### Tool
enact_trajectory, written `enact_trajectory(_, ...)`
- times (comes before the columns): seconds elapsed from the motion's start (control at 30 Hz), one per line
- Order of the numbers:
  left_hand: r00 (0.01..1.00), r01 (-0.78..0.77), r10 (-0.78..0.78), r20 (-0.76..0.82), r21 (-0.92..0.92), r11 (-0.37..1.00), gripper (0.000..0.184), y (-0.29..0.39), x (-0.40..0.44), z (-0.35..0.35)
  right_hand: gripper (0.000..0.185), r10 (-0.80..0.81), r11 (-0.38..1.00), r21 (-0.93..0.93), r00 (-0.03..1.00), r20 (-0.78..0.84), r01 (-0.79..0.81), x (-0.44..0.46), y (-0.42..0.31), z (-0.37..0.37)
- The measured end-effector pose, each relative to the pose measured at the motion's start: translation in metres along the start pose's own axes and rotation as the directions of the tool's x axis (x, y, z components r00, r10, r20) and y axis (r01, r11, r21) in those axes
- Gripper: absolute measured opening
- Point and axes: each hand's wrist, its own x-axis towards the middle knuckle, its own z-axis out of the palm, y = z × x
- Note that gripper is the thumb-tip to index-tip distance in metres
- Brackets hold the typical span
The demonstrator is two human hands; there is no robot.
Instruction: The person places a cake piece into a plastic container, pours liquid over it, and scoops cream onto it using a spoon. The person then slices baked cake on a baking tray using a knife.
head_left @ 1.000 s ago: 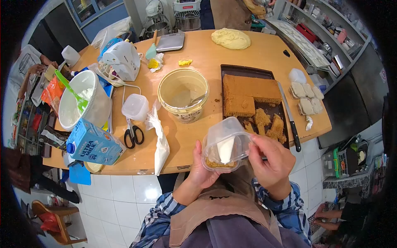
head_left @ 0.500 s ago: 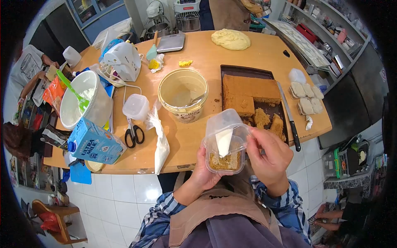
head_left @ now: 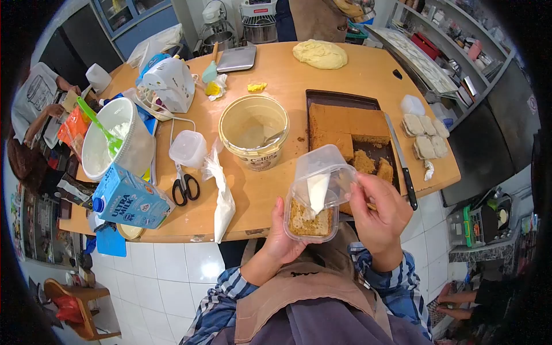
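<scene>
Near the table's front edge, my left hand (head_left: pixel 283 238) holds a clear plastic container (head_left: pixel 310 229) with a piece of brown cake (head_left: pixel 305 217) in it. My right hand (head_left: pixel 376 213) pinches the rim of a second clear container (head_left: pixel 322 161), tilted over the first, with white cream (head_left: pixel 317 192) in it or seen through it. Behind them is a dark tray (head_left: pixel 345 95) with a large brown cake (head_left: pixel 351 121) and loose pieces. A knife (head_left: pixel 404 167) rests along the tray's right side. To the left stands a cream-coloured tub (head_left: pixel 255 129).
A filled piping bag (head_left: pixel 223 201), scissors (head_left: pixel 185 188), a milk carton (head_left: pixel 133 198) and a white bowl (head_left: pixel 115 141) are on the left. Dough (head_left: pixel 320 54) and a scale (head_left: pixel 237 58) lie at the back. Other people stand left and behind the table.
The lower container has tipped so more of its cake shows. The upper container has shifted slightly with my right hand. At the left, a person has moved.
</scene>
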Motion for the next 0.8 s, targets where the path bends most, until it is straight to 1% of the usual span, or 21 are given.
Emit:
enact_trajectory(0.07, 0.995, 0.017, -0.012, -0.095, 0.053, 0.998, 0.077, -0.001, -0.001, 0.009, 0.025, 0.000, 0.999, 0.032, 1.000, -0.007, 0.001, 0.001, 0.000, 0.004)
enact_trajectory(0.17, 0.992, 0.044, -0.025, -0.126, 0.152, 0.987, 0.079, -0.002, -0.002, 0.010, 0.025, 0.002, 1.000, 0.030, 1.000, -0.011, -0.002, 0.002, 0.001, 0.008)
enact_trajectory(0.27, 0.989, 0.054, -0.031, -0.146, 0.156, 0.986, 0.077, -0.001, -0.004, 0.012, 0.025, 0.023, 0.999, 0.027, 1.000, -0.019, -0.023, 0.002, 0.003, 0.010)
enact_trajectory(0.37, 0.988, 0.024, -0.012, -0.155, 0.075, 0.997, 0.076, -0.001, -0.003, 0.008, 0.024, 0.047, 0.999, 0.020, 0.999, -0.007, -0.047, 0.001, 0.002, 0.008)
enact_trajectory(0.4, 0.988, 0.017, -0.005, -0.151, 0.077, 0.997, 0.076, -0.001, -0.002, 0.008, 0.024, 0.055, 0.998, 0.014, 0.998, 0.001, -0.055, 0.000, 0.001, 0.007)
enact_trajectory(0.47, 0.990, 0.005, 0.007, -0.144, 0.078, 0.997, 0.075, 0.000, -0.002, 0.008, 0.024, 0.043, 0.998, 0.044, 0.999, 0.010, -0.044, -0.002, -0.003, 0.007)
enact_trajectory(0.57, 0.994, 0.010, 0.006, -0.113, 0.139, 0.990, 0.076, -0.001, -0.001, 0.000, 0.023, 0.004, 0.998, 0.063, 1.000, 0.022, -0.005, -0.003, -0.008, 0.007)
enact_trajectory(0.67, 0.998, -0.025, 0.028, -0.049, 0.060, 0.998, 0.076, 0.001, 0.000, -0.005, 0.023, -0.029, 0.997, 0.073, 0.999, 0.030, 0.027, -0.004, -0.012, 0.006)
enact_trajectory(0.77, 0.987, -0.010, 0.020, -0.157, 0.063, 0.998, 0.077, 0.005, -0.001, 0.002, 0.022, -0.031, 0.997, 0.078, 0.999, 0.038, 0.028, -0.006, -0.013, 0.005)
enact_trajectory(0.8, 0.990, -0.026, 0.032, -0.135, 0.050, 0.998, 0.077, 0.005, -0.001, 0.001, 0.022, -0.027, 0.997, 0.078, 0.999, 0.041, 0.024, -0.006, -0.013, 0.004)
